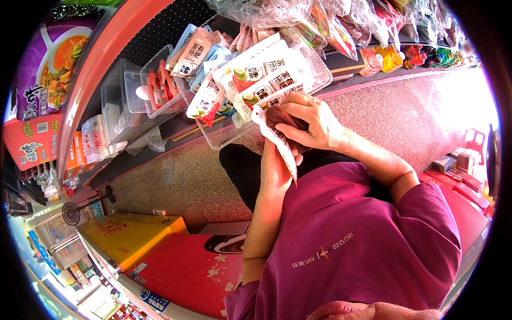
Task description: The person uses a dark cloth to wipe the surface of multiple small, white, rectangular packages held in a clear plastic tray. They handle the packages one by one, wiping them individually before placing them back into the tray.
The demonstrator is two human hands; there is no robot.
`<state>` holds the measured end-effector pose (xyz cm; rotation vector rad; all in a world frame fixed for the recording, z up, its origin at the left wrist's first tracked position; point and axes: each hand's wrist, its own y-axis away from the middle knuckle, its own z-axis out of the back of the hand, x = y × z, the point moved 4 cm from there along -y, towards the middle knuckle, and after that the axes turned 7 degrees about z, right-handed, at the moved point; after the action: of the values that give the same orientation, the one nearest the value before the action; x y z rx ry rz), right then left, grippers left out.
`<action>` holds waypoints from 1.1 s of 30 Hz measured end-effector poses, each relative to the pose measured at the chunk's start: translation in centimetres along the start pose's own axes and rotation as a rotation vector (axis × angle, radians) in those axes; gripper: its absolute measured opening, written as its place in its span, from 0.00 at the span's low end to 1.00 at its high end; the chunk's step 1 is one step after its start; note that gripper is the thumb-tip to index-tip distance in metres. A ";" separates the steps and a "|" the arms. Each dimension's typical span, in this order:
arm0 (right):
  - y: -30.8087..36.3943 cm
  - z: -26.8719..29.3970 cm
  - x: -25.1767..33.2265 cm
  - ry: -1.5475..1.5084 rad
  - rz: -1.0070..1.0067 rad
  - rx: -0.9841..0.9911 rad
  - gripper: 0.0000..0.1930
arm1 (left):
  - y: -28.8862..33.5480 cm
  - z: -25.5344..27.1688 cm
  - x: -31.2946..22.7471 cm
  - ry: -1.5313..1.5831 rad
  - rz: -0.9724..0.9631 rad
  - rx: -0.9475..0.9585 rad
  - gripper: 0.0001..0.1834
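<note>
My left hand (276,169) grips a small white snack pouch (276,137), tilted nearly edge-on so most of its front is hidden. My right hand (314,121) is closed around a folded dark brown cloth (289,116), which it presses against the pouch's upper part. Just beyond my hands, a clear plastic bin (316,68) is heaped with white pouches (249,76) bearing a red and green picture. Several of those pouches stick out over its front edge. Light blue and pinkish pouches (194,57) lie behind them to the left.
Left of the bin, a clear tub (152,74) holds red packets on the dark shelf. Bagged snacks (333,26) hang along the top right. A purple noodle package (52,64) stands far left. Behind me are a yellow box (130,234) and a red surface (186,272).
</note>
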<state>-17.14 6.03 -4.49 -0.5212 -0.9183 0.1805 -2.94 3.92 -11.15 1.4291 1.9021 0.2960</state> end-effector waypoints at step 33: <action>0.1 -0.2 -0.1 -0.014 0.028 -0.013 0.16 | -0.2 0.4 0.3 0.024 -0.052 0.075 0.30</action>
<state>-17.03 6.01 -4.72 -0.5456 -0.9265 0.2034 -2.83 4.03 -11.66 1.4286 1.9852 0.2200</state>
